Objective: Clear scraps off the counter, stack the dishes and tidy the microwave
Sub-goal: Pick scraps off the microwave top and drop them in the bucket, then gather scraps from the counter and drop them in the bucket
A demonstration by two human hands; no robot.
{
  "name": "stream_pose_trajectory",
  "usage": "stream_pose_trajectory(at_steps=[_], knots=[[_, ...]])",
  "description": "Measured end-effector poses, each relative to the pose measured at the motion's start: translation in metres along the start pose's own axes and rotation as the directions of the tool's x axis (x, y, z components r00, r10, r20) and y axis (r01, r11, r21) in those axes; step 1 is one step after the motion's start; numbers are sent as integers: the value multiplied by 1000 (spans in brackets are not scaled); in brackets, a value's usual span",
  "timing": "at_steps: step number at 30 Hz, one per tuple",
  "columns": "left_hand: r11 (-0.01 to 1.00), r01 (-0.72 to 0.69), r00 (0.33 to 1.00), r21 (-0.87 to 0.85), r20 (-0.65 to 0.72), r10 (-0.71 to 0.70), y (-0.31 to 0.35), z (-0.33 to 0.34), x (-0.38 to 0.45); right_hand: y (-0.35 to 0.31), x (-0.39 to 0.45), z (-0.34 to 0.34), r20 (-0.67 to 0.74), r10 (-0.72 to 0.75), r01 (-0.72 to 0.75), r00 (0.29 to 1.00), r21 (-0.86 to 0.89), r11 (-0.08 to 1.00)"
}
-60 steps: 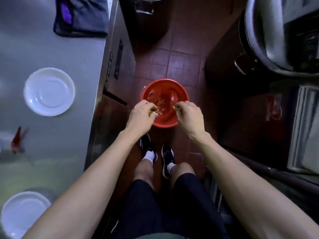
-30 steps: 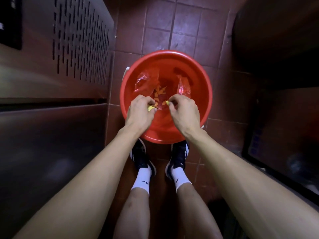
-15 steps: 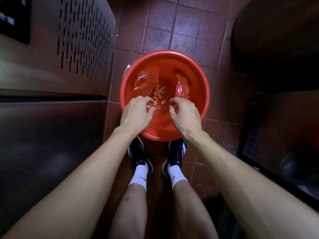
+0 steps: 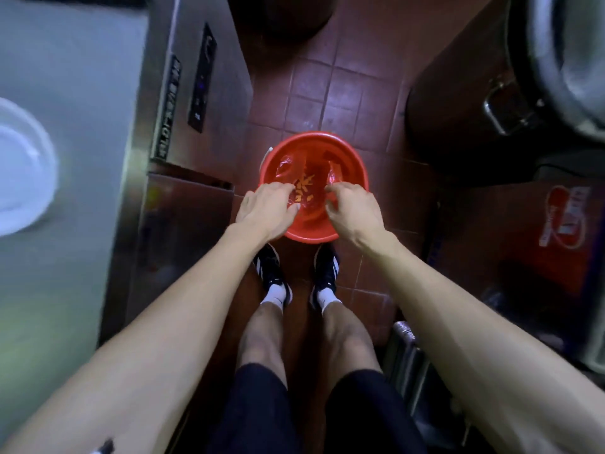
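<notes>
- Orange-yellow scraps [image 4: 303, 189] lie in a small loose heap at the bottom of a round red basin [image 4: 355, 176], which sits upright on the tiled floor.
- A white plate [image 4: 23, 165] lies flat on the steel surface [image 4: 82, 77], at its left edge, partly cut off from view.

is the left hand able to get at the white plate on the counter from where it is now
Probably yes. The left hand is empty, fingers loose, over the red basin on the floor. The white plate lies on the steel counter to that side, with nothing visible between; the arm would have to lift and swing left.
</notes>
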State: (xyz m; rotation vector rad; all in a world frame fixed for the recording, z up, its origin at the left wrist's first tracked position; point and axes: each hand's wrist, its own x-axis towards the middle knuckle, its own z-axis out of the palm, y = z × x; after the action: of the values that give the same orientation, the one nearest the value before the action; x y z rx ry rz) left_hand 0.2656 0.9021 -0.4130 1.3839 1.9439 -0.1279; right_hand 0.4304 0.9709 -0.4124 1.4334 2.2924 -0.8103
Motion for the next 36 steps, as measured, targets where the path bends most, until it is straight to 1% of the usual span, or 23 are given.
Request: stream_pose_trajectory(at_steps=[4, 8, 12, 15, 19, 22, 25, 28, 30, 33, 36], knots=[[999, 23, 996, -35, -88, -26, 11, -49, -49, -24, -34, -48, -29, -64, 64, 998, -7, 998], [995, 69, 982, -67, -174, -80, 22, -83, -100, -46, -60, -92, -51, -191, 188, 980, -55, 981], [987, 91, 945, -133, -300, -128, 36, -106, -152, -71, -83, -134, -135, -335, 324, 932, -100, 941], [974, 137, 910, -181, -366, -196, 39, -120, -189, -96, -100, -160, -155, -432, 418, 889, -116, 901], [939, 224, 823, -263, -464, -326, 32, -132, -242, -130, -123, -181, -142, -563, 541, 814, -163, 825], [900, 297, 754, -318, -501, -426, 19, -135, -282, -160, -139, -184, -114, -647, 618, 754, -211, 757], [858, 372, 701, -353, -500, -509, 3, -133, -320, -192, -155, -177, -74, -718, 687, 692, -240, 686], [818, 430, 651, -383, -496, -574, -15, -124, -361, -226, -174, -166, -19, -759, 738, 651, -220, 638], [786, 452, 612, -421, -495, -617, -28, -116, -388, -250, -188, -157, 28, -793, 777, 609, -221, 589], [725, 461, 540, -511, -487, -686, -46, -99, -429, -286, -213, -138, 77, -845, 832, 528, -244, 498], [665, 496, 448, -558, -492, -746, -67, -78, -473, -322, -241, -115, 105, -884, 872, 456, -251, 420]])
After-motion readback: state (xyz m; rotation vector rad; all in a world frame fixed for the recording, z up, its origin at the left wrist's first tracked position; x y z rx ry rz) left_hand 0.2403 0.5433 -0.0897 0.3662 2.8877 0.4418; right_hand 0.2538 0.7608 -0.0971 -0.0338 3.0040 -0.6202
